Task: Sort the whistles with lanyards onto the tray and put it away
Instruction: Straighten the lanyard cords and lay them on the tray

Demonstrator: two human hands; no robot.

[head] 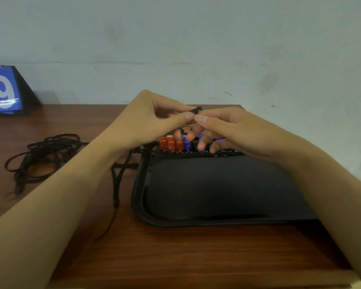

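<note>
1. A row of whistles [176,144] — orange at the left, blue to the right — stands along the far edge of the black tray [206,217].
2. The left hand [152,117] and right hand [223,126] meet above that row, thumb and forefinger tips of each pinching a small black lanyard end [197,110]; the other fingers hang loosely curled.
3. A tangle of black lanyards [42,155] lies left of the tray on the wooden table [175,253].
4. A blue card [3,90] at far left reads "9".
</note>
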